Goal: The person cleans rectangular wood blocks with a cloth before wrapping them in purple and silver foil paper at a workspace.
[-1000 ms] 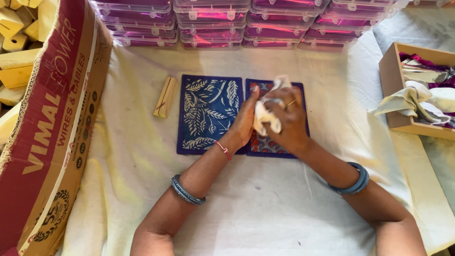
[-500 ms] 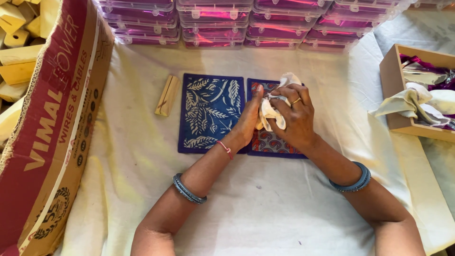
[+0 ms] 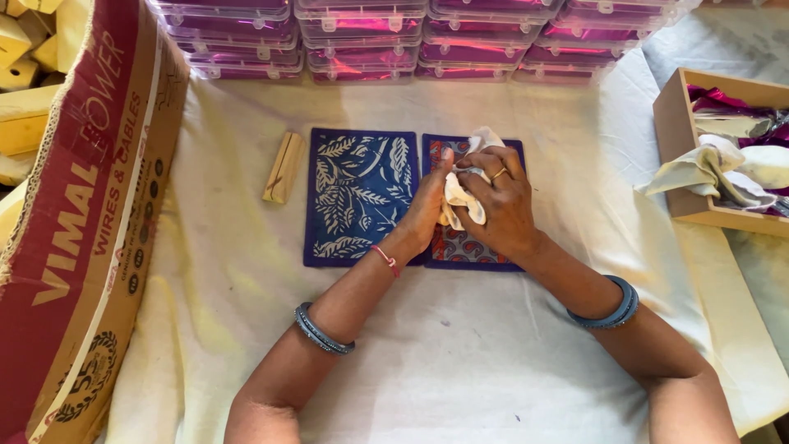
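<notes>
Fingers of the right hand (image 3: 497, 201) are curled tight around a crumpled white cloth (image 3: 462, 191), pressing it down onto the smaller blue block with the red patterned face (image 3: 460, 247), which lies just right of the frame's centre. A ring sits on one finger of that hand. The left hand (image 3: 423, 215) lies with its fingers straight and together, not gripping anything, its edge resting along the seam where this block meets the larger blue block with white leaf patterns (image 3: 357, 193) to its left; the fingertips touch the cloth. The two blocks lie side by side, touching, on a cream sheet (image 3: 460, 362) that covers the table.

Both wrists carry grey-blue bangles, and a thin red thread circles the left wrist.

Left of the leaf block, a little apart, lies a small pale wooden piece (image 3: 283, 167), slightly tilted. Along the top of the frame runs a row of stacked clear plastic boxes with pink contents (image 3: 362, 37). At the left edge stands a big red and brown cardboard carton (image 3: 78, 222), with yellow blocks (image 3: 25, 90) behind it in the upper left corner. At the right edge sits a wooden tray (image 3: 678, 156) holding pale cloths (image 3: 723, 168) and shiny purple wrapping.
</notes>
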